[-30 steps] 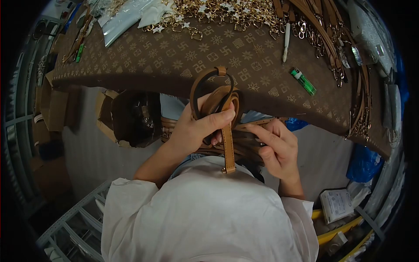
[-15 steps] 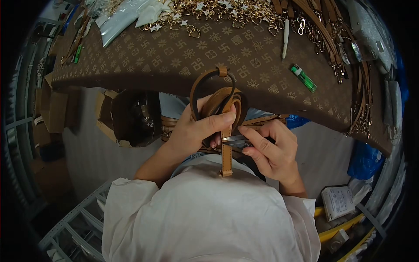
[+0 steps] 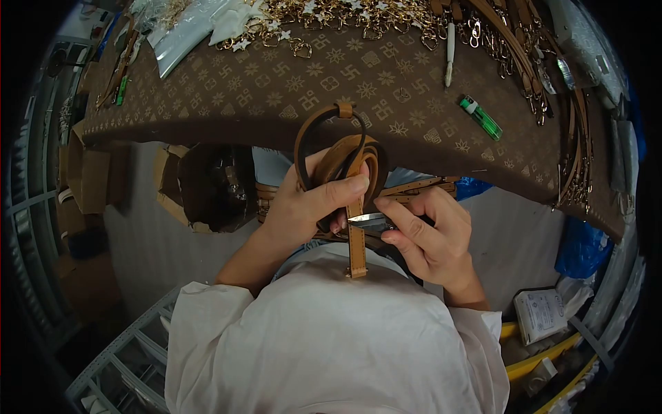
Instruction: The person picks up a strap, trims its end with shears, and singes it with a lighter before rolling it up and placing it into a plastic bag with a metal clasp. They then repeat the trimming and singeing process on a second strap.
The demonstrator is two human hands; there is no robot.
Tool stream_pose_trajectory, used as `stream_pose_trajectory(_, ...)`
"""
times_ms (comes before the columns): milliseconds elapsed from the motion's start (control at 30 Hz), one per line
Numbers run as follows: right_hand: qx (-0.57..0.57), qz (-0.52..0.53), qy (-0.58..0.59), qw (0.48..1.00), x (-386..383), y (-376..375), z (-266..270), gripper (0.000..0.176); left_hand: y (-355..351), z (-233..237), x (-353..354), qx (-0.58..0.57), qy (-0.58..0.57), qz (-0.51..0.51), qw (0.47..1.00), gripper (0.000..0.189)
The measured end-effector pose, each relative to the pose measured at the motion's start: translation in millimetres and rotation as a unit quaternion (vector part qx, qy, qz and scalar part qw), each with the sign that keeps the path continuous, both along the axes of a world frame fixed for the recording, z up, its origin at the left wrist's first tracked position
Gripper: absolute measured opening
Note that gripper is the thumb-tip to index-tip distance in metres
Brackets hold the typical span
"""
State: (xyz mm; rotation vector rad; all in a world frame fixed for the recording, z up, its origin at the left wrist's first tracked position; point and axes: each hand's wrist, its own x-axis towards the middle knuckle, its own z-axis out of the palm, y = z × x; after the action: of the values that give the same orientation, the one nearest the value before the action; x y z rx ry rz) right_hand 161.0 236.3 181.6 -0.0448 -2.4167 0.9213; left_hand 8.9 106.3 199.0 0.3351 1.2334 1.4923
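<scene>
We grip coiled brown strap (image 3: 357, 252) in closed L hand (image 3: 303, 203), scissors (image 3: 371, 219) in curled R hand (image 3: 434, 234), blade crossing strap's hanging end, nr table (image 3: 276, 90).

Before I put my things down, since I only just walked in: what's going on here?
A person's left hand grips a coiled brown strap, one end hanging below the fingers. The right hand holds a pointed metal tool, its tip at that hanging end. On the patterned table ahead lie a green lighter and a heap of gold-coloured hardware.
</scene>
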Motion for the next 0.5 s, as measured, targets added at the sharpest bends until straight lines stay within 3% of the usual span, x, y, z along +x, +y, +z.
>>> stream_pose_trajectory(500, 0.019, -0.02, 0.015, 1.0, -0.8, -0.8, -0.1, 0.035, 0.5, 2.7, -0.1, -0.005, -0.004, 0.0, 1.0, 0.022)
